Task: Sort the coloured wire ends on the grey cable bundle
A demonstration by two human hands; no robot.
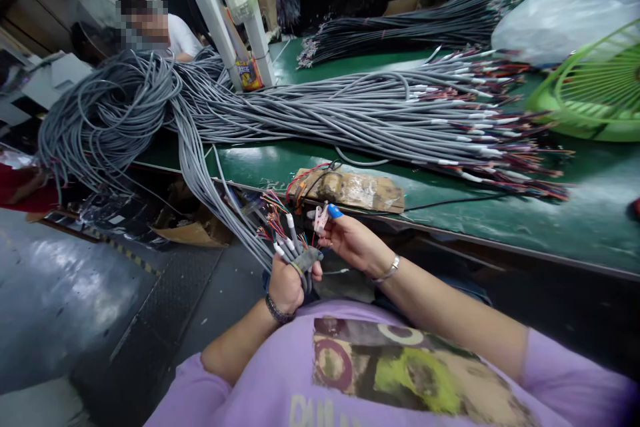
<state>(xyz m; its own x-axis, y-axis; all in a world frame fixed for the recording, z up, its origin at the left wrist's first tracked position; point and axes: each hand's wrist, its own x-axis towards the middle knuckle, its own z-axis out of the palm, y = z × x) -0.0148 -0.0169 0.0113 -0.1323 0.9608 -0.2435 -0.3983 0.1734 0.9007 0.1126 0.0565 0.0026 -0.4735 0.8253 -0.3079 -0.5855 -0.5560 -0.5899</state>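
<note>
My left hand (289,283) is closed round a bunch of grey cables (300,257) in front of my chest. Their ends carry white sleeves and fan out into thin coloured wires (274,217). To the right of the bunch, my right hand (350,240) pinches a small pale pink clip (321,219), which looks like a clothes peg. Blue covering (335,211) wraps one fingertip of this hand. Just beyond the hands, a taped cardboard piece (350,190) with red and black leads lies at the bench's front edge.
Long grey cables (310,107) stretch across the green bench (590,227), looping into a coil (110,113) at left. Darker cables (400,30) lie behind. A green fan or basket-like grille (595,87) and a plastic bag (575,10) stand right. A person (180,37) sits beyond the coil.
</note>
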